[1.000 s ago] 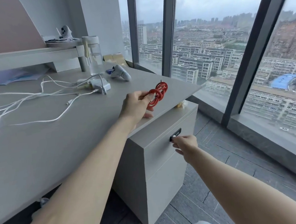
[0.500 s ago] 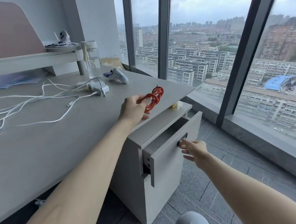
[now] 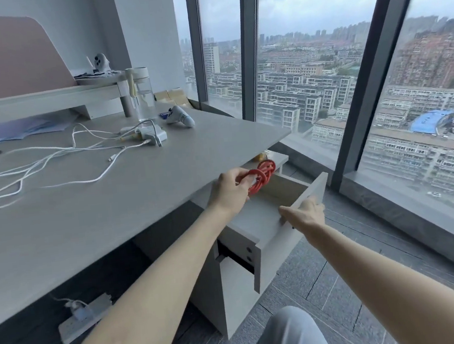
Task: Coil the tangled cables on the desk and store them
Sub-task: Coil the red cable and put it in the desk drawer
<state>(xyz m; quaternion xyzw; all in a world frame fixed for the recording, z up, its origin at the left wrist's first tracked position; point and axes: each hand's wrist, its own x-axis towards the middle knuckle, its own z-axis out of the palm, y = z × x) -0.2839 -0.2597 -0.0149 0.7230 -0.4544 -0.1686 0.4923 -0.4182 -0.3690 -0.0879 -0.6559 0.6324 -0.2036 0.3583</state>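
Storage is the step in hand. Left hand [image 3: 229, 191] pinches the coiled red cable [image 3: 260, 178] in curled fingers, holding it just under the right edge of the desk [image 3: 112, 212], above the far part of the open drawer [image 3: 256, 219]. Right hand [image 3: 307, 215] is on the drawer's front panel with its fingers hidden behind it, so its grip cannot be told. Next, probably, lower the coil in and let go. White cables [image 3: 51, 159] lie tangled on the far left of the desk, not yet coiled.

High-rise office. A grey desk [image 3: 140, 209] with a monitor riser [image 3: 45, 102] and a drawer pedestal [image 3: 236, 297] stands beside floor-to-ceiling windows [image 3: 308, 79] overlooking city blocks.
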